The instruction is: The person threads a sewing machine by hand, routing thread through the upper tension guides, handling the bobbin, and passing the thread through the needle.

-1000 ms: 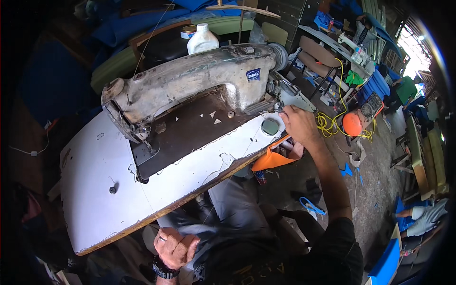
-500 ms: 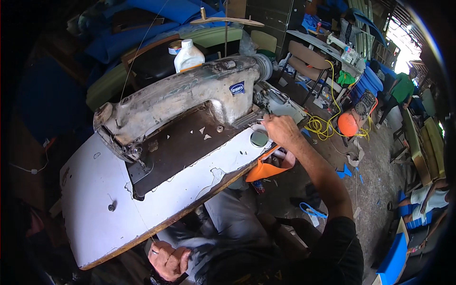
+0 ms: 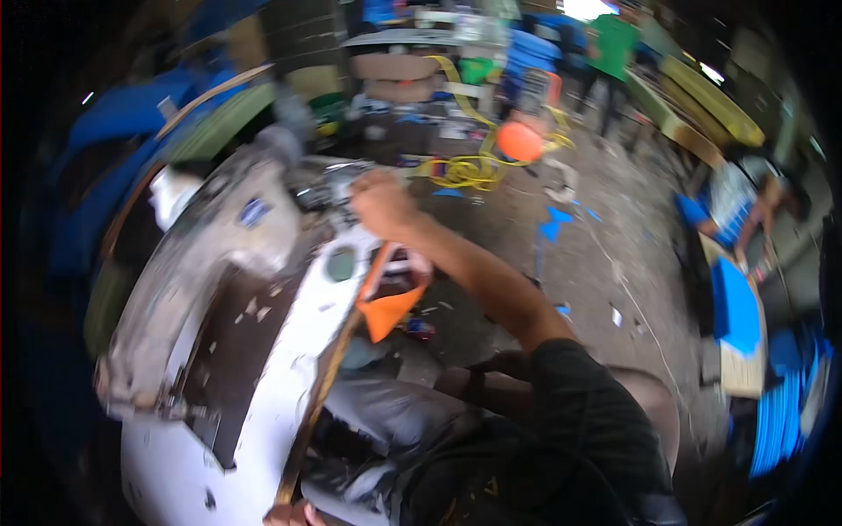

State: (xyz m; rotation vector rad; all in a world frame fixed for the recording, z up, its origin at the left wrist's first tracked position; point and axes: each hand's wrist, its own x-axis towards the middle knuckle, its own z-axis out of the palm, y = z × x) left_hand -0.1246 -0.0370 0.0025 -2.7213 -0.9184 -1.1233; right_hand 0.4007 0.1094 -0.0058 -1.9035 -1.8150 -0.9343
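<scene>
My right hand [image 3: 382, 205] reaches over the far right end of a sewing machine table [image 3: 272, 394], beside metal parts [image 3: 320, 188] behind the machine. Its fingers are curled closed, but blur hides what they hold. The old, worn sewing machine [image 3: 197, 232] stands on the table's left part, with small pale scraps [image 3: 254, 309] on its dark bed. Close to my right wrist, a round greenish piece [image 3: 340, 263] lies on the white top. At the lower edge, my left hand [image 3: 296, 515] is by the table's wooden rim, partly cut off, fingers bent; no thread shows there now.
An orange pouch [image 3: 390, 311] hangs from the table's right edge. Yellow cable [image 3: 474, 173] and an orange ball-like object [image 3: 520, 140] lie on the floor beyond. One person in green [image 3: 611, 48] stands far back; another person [image 3: 745, 197] bends at the right near blue sheets [image 3: 735, 307].
My view has swung right, so the machine and table shift left and appear turned. My right hand stays at the table's far end; my left hand is now lower in the picture.
</scene>
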